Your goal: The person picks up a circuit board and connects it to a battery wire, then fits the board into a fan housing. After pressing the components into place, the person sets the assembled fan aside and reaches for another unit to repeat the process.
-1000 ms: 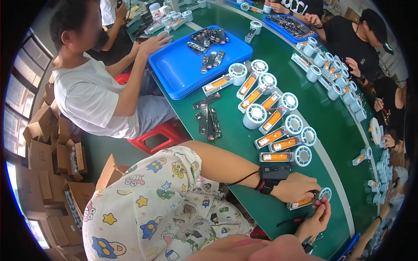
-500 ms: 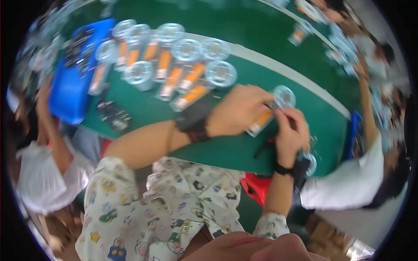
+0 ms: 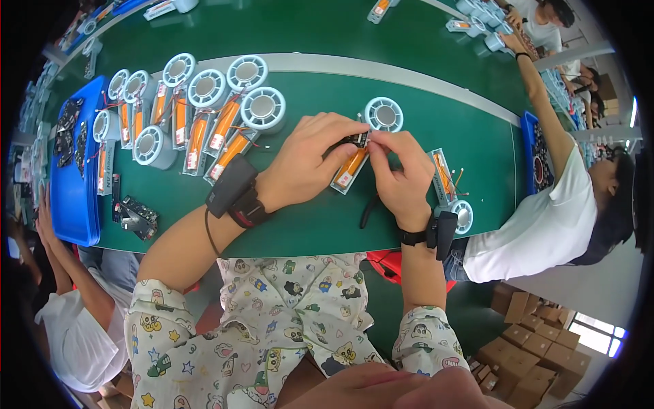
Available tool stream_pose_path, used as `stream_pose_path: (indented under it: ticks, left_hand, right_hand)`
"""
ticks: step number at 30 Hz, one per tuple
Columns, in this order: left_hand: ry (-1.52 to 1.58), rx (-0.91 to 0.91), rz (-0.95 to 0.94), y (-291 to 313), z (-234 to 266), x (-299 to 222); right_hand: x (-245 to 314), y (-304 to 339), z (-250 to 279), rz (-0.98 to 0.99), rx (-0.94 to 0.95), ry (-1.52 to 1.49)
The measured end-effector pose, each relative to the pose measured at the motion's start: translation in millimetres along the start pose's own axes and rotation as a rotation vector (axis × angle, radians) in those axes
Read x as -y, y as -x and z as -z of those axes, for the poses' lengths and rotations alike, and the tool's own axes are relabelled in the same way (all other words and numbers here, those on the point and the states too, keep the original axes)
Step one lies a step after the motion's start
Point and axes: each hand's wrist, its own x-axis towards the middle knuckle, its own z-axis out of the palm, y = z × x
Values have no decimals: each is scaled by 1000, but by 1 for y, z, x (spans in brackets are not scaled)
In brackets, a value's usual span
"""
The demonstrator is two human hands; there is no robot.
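My left hand [image 3: 310, 163] is closed, pinching a small dark circuit board [image 3: 357, 139] between thumb and fingertips. At the board's right end, the fingertips of my right hand [image 3: 403, 170] are pinched together; what they grip is too small to make out. Below the board lies a pale blue handheld fan [image 3: 383, 114], its round head pointing away from me. An orange battery [image 3: 350, 168] shows in its open handle between my hands. A dark-handled tool [image 3: 368, 211], partly hidden, lies beside my right hand.
Several similar fans [image 3: 204, 88] with orange batteries stand to the left. Loose circuit boards [image 3: 138, 217] lie near a blue tray [image 3: 75, 204] of boards. One more fan [image 3: 462, 217] rests right of my right wrist. Co-workers sit on both sides; a white strip [image 3: 300, 63] crosses the green table.
The view has turned and sharpened, so the table appears shifted leftward. Both hands stay together at the circuit board above the fan.
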Motion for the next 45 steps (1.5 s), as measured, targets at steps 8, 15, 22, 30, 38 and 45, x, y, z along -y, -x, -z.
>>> stream_pose_path:
  ticks: [8, 15, 22, 30, 38, 45]
  left_hand:
    - [-74, -31, -42, -3, -4, -1]
    - [-129, -89, -111, -2, -6, 1]
    - [-254, -123, -141, 2, -9, -7]
    - [-296, -158, -169, 4, -13, -7]
    - [-187, -116, -138, 2, -10, -5]
    - [-160, -55, -176, 3, -9, -3]
  right_hand:
    - [0, -4, 6, 184, 20, 142]
    - [2, -4, 7, 158, 60, 150]
    - [2, 11, 4, -252, 58, -210]
    - [-3, 15, -2, -398, 4, -291]
    - [0, 9, -1, -398, -5, -140]
    - [1, -1, 5, -93, 56, -49]
